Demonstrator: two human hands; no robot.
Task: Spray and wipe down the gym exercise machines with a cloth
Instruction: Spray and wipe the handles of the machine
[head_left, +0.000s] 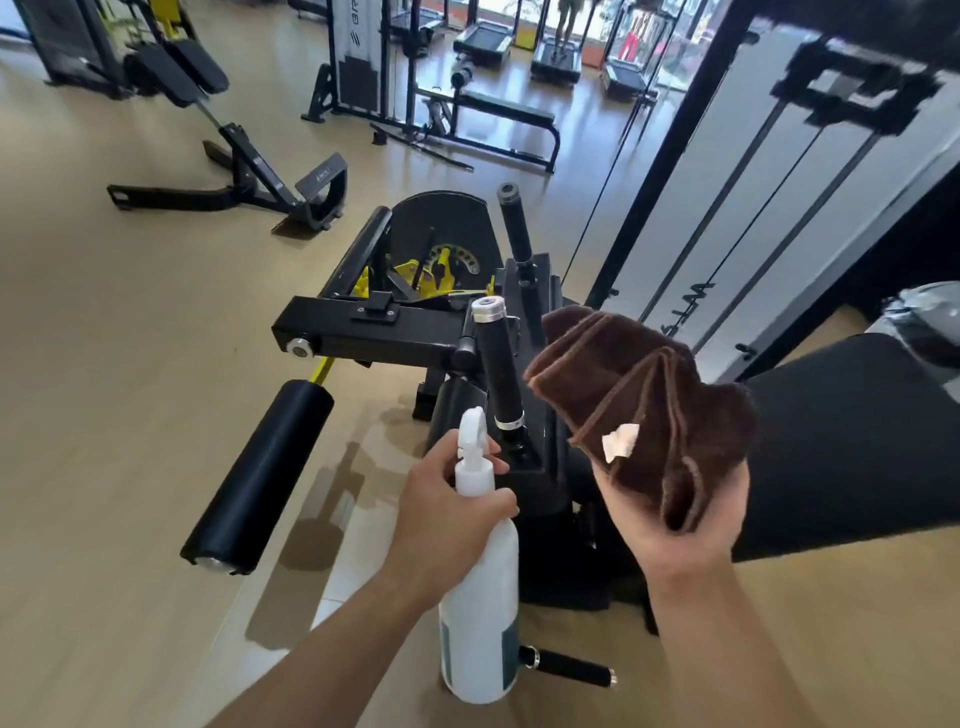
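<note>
My left hand (447, 514) grips the neck of a white spray bottle (480, 597), a finger on its trigger, nozzle pointing up toward the machine's black handle grip (500, 369). My right hand (675, 514) holds a folded dark brown cloth (639, 400) with a small white tag, raised just right of that handle. The black leg machine (374, 327) with yellow adjusters stands in front of me, its black foam roller (260, 478) sticking out to the lower left. Its black seat pad (852, 441) lies to the right.
A weight stack tower (753, 182) with cables rises at the right. Another black bench machine (234, 171) stands at the far left, a cable station and flat bench (493, 114) behind, treadmills at the back. A short black handle (571, 667) lies low near the bottle. Tan floor spreads to the left.
</note>
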